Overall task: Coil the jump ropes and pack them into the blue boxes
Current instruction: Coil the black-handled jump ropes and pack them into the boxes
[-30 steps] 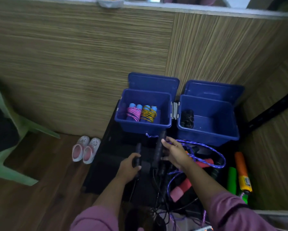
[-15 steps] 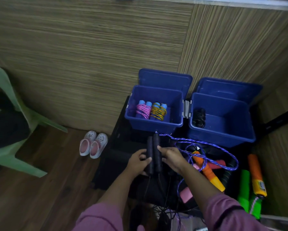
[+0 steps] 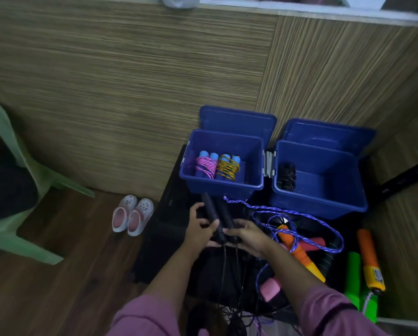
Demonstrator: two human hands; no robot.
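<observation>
Looks like someone's home: small shoes [image 3: 132,215] on wood floor at 9 o'clock, green plastic chair [image 3: 21,190] further left.

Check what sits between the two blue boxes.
Head view: only pale grey latch clips fill the narrow gap between the left box and right box; no rope there.

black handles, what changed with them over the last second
The two black handles, held apart a second ago, are now side by side, gripped by the left hand and right hand. The coiled ropes in both blue boxes stayed put.
</observation>
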